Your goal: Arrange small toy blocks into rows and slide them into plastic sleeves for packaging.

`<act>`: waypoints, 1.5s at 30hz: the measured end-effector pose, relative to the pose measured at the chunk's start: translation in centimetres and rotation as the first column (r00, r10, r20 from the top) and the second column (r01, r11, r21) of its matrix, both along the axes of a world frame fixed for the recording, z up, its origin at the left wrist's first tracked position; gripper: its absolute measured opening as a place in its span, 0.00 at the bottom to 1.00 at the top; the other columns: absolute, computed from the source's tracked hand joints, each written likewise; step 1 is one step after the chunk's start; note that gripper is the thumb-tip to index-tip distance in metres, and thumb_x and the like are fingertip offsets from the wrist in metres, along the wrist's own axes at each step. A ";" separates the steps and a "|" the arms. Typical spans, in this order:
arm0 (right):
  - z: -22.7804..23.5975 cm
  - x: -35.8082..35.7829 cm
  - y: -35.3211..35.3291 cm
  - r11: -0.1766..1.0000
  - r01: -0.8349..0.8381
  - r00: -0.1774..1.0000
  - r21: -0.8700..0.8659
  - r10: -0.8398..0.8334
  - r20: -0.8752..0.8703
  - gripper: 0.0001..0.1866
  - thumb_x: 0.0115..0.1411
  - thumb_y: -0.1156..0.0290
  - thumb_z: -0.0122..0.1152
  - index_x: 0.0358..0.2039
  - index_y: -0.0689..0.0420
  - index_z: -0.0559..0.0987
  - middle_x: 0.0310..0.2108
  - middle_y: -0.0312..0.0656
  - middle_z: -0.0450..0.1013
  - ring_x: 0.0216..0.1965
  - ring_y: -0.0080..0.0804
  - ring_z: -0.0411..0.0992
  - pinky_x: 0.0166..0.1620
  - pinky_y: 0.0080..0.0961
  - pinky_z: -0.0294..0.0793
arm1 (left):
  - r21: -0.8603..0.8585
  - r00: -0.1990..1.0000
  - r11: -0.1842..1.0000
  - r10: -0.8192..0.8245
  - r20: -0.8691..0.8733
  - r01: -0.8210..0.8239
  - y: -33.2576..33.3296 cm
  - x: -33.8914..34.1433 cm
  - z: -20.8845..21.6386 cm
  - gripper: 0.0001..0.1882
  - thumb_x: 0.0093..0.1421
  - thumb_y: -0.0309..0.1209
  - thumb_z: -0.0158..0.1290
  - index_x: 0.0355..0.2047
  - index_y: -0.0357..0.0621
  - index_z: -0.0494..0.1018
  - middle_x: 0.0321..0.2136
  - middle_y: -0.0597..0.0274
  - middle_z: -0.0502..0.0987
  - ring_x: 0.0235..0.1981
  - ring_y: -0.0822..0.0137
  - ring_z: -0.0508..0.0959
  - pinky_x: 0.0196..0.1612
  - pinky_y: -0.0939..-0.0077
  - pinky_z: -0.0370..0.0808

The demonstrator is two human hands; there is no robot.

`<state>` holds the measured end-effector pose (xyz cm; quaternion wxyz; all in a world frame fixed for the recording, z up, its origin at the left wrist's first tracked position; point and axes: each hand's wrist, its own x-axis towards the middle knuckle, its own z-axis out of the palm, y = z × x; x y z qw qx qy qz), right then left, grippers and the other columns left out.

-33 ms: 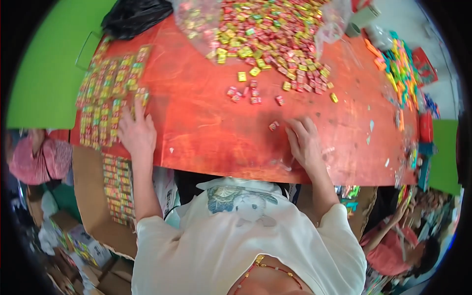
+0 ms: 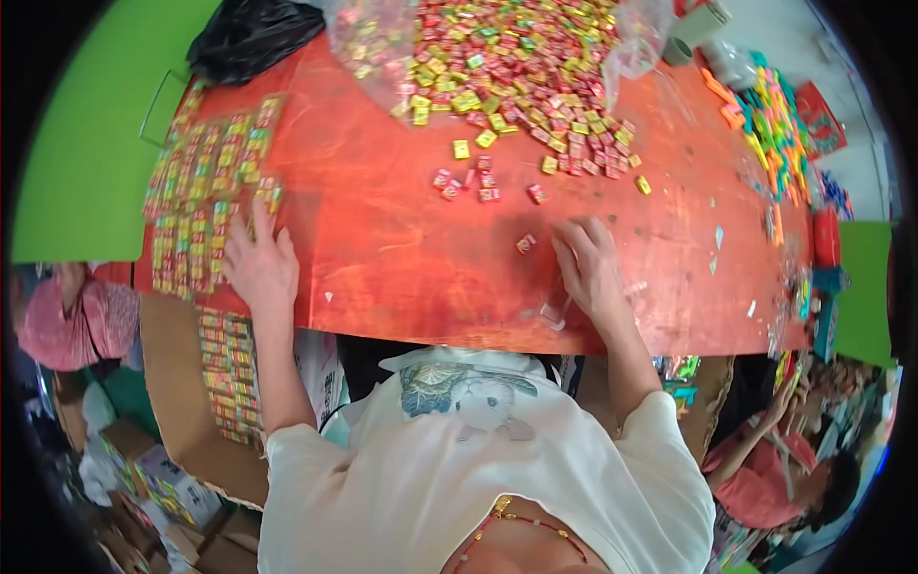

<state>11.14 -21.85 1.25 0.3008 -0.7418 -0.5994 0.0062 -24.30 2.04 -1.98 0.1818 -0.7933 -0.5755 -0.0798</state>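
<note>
At the left of the red tabletop, my left hand (image 2: 260, 258) lies with its fingers spread. Its fingertips reach the near end of a short strip of small wrapped pieces (image 2: 269, 194), beside rows of red, yellow and green strips (image 2: 194, 239). My right hand (image 2: 591, 266) rests right of centre, fingers loosely bent and thumb apart, with nothing visible in it. Just left of its fingers is a single small red packet (image 2: 526, 243). A bit of clear plastic (image 2: 552, 317) lies by the right wrist. Several loose red packets (image 2: 486, 179) are farther off.
A large heap of red and yellow packets (image 2: 516, 67) spreads over clear plastic at the far side. A black bag (image 2: 251, 43) sits far left, colourful plastic pieces (image 2: 779, 124) far right. Below the table's left edge, a cardboard box (image 2: 177, 383) holds stacked strips. Other people are at both sides.
The whole view has shifted slightly. My left fingers have drawn back a little along the strip; my right hand keeps nearly the same place beside the single red packet.
</note>
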 end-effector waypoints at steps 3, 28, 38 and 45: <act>0.2 2.4 1.4 0.999 0.052 0.991 0.017 -0.053 0.124 0.12 0.60 0.74 0.61 0.46 0.58 0.77 0.41 0.46 0.72 0.41 0.47 0.72 0.44 0.39 0.71 | 0.110 0.987 0.990 -0.096 0.128 0.082 -0.8 1.5 1.5 0.32 0.64 0.42 0.55 0.68 0.55 0.63 0.60 0.47 0.67 0.55 0.47 0.72 0.53 0.47 0.68; -1.0 3.6 7.5 0.978 -0.209 0.957 -0.015 0.208 0.201 0.19 0.58 0.70 0.63 0.51 0.50 0.78 0.48 0.40 0.72 0.50 0.41 0.70 0.51 0.40 0.66 | -0.038 0.436 0.545 -0.625 0.647 0.837 -1.9 14.0 0.5 0.23 0.60 0.23 0.53 0.57 0.46 0.73 0.55 0.51 0.72 0.56 0.50 0.71 0.56 0.54 0.68; 1.0 -3.2 7.6 0.971 -0.211 0.926 -0.113 0.235 0.296 0.15 0.55 0.65 0.67 0.42 0.54 0.78 0.45 0.41 0.71 0.50 0.40 0.69 0.55 0.43 0.64 | -0.342 0.721 0.640 -0.551 0.420 0.688 -3.0 11.8 4.4 0.23 0.55 0.36 0.62 0.50 0.46 0.74 0.45 0.56 0.73 0.50 0.55 0.73 0.50 0.55 0.67; -0.5 -4.9 6.7 0.974 -0.165 0.927 -0.155 0.207 0.314 0.18 0.54 0.64 0.68 0.44 0.54 0.78 0.42 0.40 0.72 0.48 0.39 0.70 0.54 0.43 0.63 | -0.200 0.661 0.639 -0.652 0.371 0.743 -6.2 12.6 2.1 0.14 0.53 0.37 0.64 0.38 0.49 0.77 0.35 0.61 0.72 0.41 0.60 0.74 0.44 0.61 0.63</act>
